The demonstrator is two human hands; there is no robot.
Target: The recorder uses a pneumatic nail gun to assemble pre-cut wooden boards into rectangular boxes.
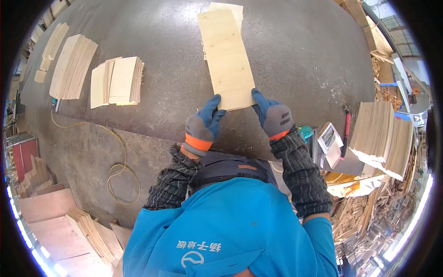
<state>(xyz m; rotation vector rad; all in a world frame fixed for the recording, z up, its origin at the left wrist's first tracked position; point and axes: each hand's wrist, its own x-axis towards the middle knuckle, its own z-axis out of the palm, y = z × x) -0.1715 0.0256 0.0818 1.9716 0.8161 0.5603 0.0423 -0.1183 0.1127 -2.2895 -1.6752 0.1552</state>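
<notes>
A long, pale wood veneer sheet (pixel 228 60) stretches away from me over the dark table. My left hand (pixel 201 123), in a grey-and-blue work glove with an orange cuff, grips its near left corner. At the near right corner, my right hand (pixel 275 117) in a matching glove closes its fingers on the edge. More pale sheets (pixel 234 9) show under the far end of the one I hold; most of them is hidden.
Left on the table (pixel 161 27) stand a fanned veneer stack (pixel 122 81), a taller stack (pixel 73 67) and a thin one (pixel 50 48). A teal tool (pixel 305 133), a red-handled tool (pixel 347 124) and large stacks (pixel 374 131) lie right. A yellow hose (pixel 123 152) coils on the floor.
</notes>
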